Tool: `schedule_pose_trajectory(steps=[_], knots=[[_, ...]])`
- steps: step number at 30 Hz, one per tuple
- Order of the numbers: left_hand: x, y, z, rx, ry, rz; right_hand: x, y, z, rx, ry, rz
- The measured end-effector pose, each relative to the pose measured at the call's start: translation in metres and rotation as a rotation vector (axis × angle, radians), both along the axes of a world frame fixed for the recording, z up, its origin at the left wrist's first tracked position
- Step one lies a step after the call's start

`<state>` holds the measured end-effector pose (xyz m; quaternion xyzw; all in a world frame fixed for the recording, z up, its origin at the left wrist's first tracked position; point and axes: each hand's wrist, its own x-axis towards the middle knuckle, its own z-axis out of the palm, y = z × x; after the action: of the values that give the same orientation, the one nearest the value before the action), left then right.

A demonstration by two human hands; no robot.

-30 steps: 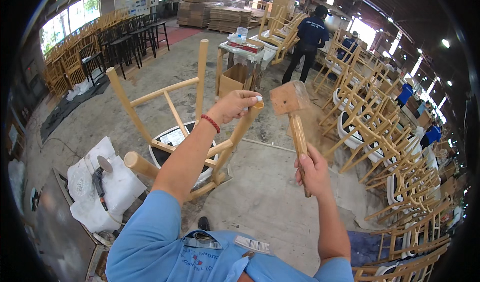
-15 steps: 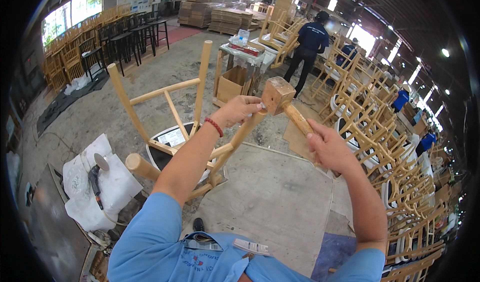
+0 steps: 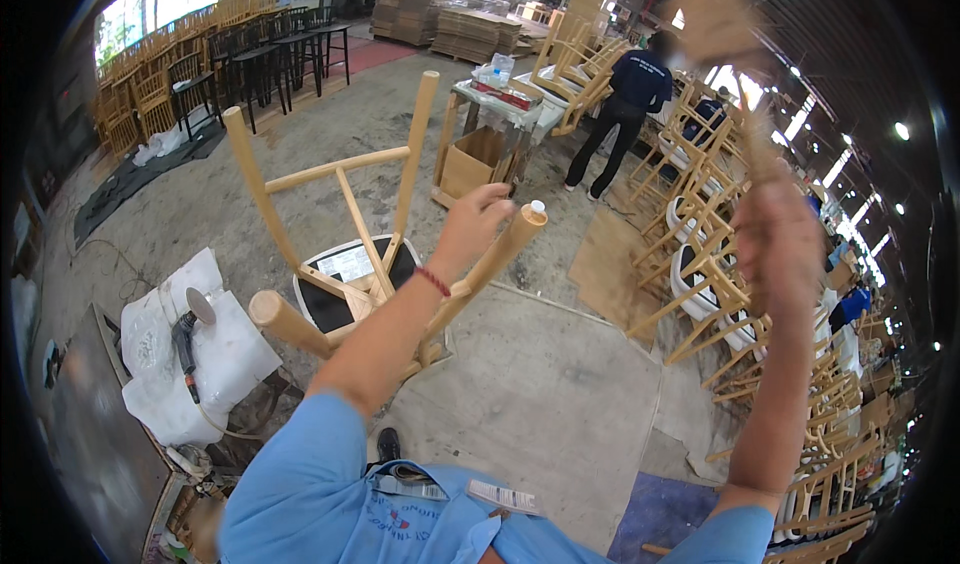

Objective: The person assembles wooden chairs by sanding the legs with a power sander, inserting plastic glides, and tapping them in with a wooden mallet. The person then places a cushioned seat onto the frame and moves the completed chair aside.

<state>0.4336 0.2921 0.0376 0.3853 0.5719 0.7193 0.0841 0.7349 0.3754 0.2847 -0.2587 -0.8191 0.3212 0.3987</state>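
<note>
A wooden chair [image 3: 338, 172] stands upside down in front of me, its pale legs pointing up and its dark-bottomed seat low. A small white glide [image 3: 538, 207] sits on the end of the leg [image 3: 515, 234] nearest my right side. Just beside that leg end is my left hand [image 3: 474, 226], its fingers loosely bent, apart from the glide and holding nothing. My right hand [image 3: 775, 229], blurred by motion, is closed round the handle of a wooden mallet [image 3: 718, 24]. The mallet's block head is raised high at the upper right, well away from the leg.
An angle sander [image 3: 187, 344] lies on white foam sheeting [image 3: 235, 359] at the left. A small worktable [image 3: 490, 99] stands beyond the chair, with a cardboard box [image 3: 472, 164] beneath. Stacked wooden chairs [image 3: 700, 274] line the right, and a person [image 3: 636, 89] stands farther back.
The mallet has swung up and right from the leg end, in my right hand. My left fingers have let go of the white glide and drawn back, leaving it in view on the leg.
</note>
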Motion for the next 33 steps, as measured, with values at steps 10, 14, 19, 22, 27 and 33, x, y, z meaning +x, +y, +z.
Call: schedule_pose_trajectory(steps=[10, 14, 19, 22, 27, 33], knots=[[0.036, 0.005, -0.013, -0.661, 0.544, 0.210, 0.031, 0.071, -0.127, 0.495, -0.693, 0.158], [0.039, 0.000, -0.018, -0.630, 0.486, 0.207, 0.114, 0.039, -0.124, -0.404, -0.728, 0.050], [0.004, 0.002, -0.071, -0.128, -0.239, 0.034, 0.168, 0.053, -0.203, -0.601, -0.338, -0.172], [-0.065, -0.032, -0.115, 0.351, -1.155, 0.044, 0.145, 0.072, -0.260, -0.831, -0.164, -0.165], [-0.107, 0.022, -0.116, 0.188, -1.166, 0.094, 0.073, 0.094, -0.312, -1.031, -0.028, -0.170], [-0.155, 0.095, -0.105, -0.176, -0.905, -0.166, -0.070, 0.125, -0.327, -1.068, 0.024, -0.001]])
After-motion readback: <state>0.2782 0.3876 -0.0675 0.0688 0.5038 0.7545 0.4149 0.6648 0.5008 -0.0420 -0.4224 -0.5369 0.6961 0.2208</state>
